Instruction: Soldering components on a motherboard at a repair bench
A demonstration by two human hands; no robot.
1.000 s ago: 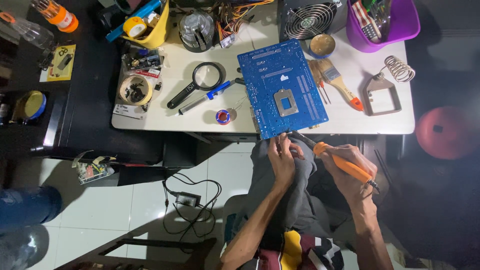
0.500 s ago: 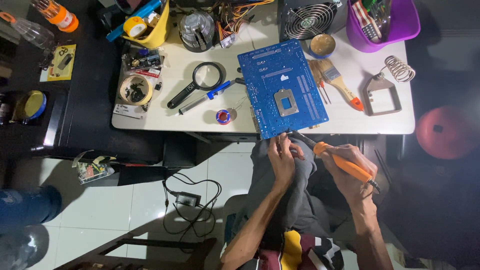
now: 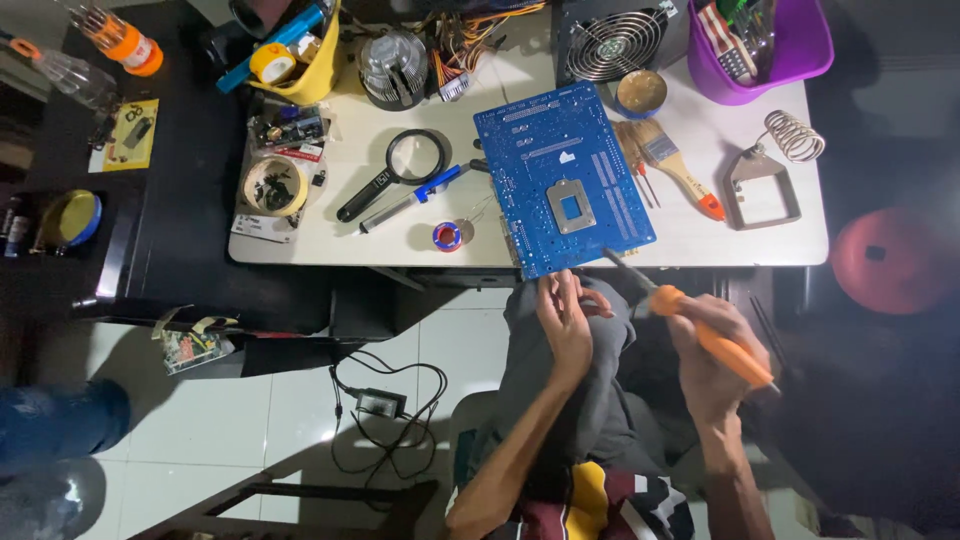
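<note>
Right hand: my right hand [image 3: 712, 350] is clenched around the orange soldering iron [image 3: 700, 328], its dark tip reaching the near edge of the blue circuit board [image 3: 562, 180].
Left hand: my left hand [image 3: 566, 320] hovers just below that edge, fingers [image 3: 556, 290] curled; I cannot tell whether they pinch anything.
Board: it lies flat on the white tabletop [image 3: 340, 240], slightly overhanging the near side.
Beside it: solder spool [image 3: 447, 237], magnifying glass [image 3: 400, 170], brush [image 3: 672, 165].
Farther: spring iron stand [image 3: 768, 175], fan [image 3: 610, 45], purple tub [image 3: 775, 45].
</note>
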